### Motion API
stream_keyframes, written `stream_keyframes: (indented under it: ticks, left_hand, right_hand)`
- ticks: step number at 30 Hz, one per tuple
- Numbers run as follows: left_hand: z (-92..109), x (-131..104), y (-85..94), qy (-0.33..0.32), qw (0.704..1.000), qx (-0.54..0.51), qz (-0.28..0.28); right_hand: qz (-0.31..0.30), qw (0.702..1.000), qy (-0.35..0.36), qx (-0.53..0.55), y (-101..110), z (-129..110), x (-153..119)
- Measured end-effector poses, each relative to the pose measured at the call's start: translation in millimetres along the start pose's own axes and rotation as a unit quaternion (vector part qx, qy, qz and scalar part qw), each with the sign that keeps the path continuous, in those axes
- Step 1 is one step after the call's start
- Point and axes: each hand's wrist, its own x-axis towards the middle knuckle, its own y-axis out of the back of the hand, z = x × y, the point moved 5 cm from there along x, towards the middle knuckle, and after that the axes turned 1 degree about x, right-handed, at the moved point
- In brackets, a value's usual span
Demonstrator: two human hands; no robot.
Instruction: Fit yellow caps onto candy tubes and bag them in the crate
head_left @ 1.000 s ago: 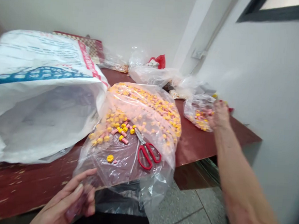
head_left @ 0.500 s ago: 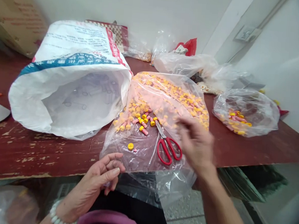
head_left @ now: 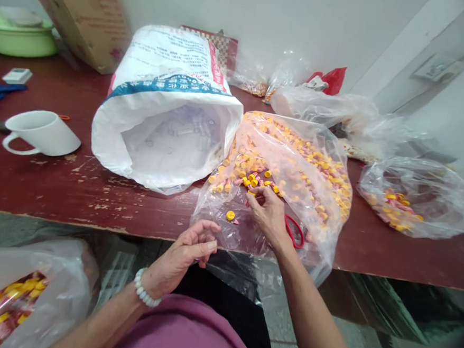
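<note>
My right hand (head_left: 268,212) reaches over a clear plastic bag, its thumb and index finger closing around a small red-patterned piece with a yellow cap (head_left: 251,193). Several like it, yellow-capped pieces (head_left: 254,180), lie just beyond. Partly hidden by that hand and wrist are red-handled scissors (head_left: 294,232). My left hand (head_left: 195,245), wearing a pale bead bracelet, hovers by the table edge with fingers curled toward the thumb; whatever is between them is hard to see. A loose yellow cap (head_left: 230,215) rests on the plastic, beside a tiny pink bit (head_left: 235,222).
A white woven sack (head_left: 116,129) lies open-mouthed on the left with clear plastic tubes inside. Left of it stands a white mug (head_left: 55,135). The clear bag (head_left: 317,148) holds many capped pieces. Another clear bag (head_left: 445,194) sits at right; one more (head_left: 62,268) is below, front left.
My right hand has come down and left from beside the scissors to the capped pieces. The view has swung left, bringing in the mug and green basin. My left hand keeps its curled pose.
</note>
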Motion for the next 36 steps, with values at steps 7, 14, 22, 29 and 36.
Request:
stream_keyframes:
  ticks: [7,14,22,29,36]
  left_hand:
    - [1,-6,-6.0,-0.035,0.999,0.024,-0.027]
    - [5,-12,-7.0,-0.014,0.995,-0.093,-0.019]
    - [-4,-4,-4.7,0.015,0.989,-0.143,0.038]
    - [4,-13,14.7,0.035,0.977,-0.204,0.042]
    - [16,-22,40.4,-0.029,0.970,-0.232,0.066]
  right_hand:
    - [-0.036,0.943,-0.038,0.327,-19,-44,-72]
    - [-0.066,0.972,0.139,0.180,-18,-59,-92]
    - [-0.111,0.963,0.121,0.212,-27,-66,-108]
    - [0.036,0.985,-0.024,0.167,-12,-6,-66]
    - [-0.043,0.996,0.071,0.018,-42,5,-27]
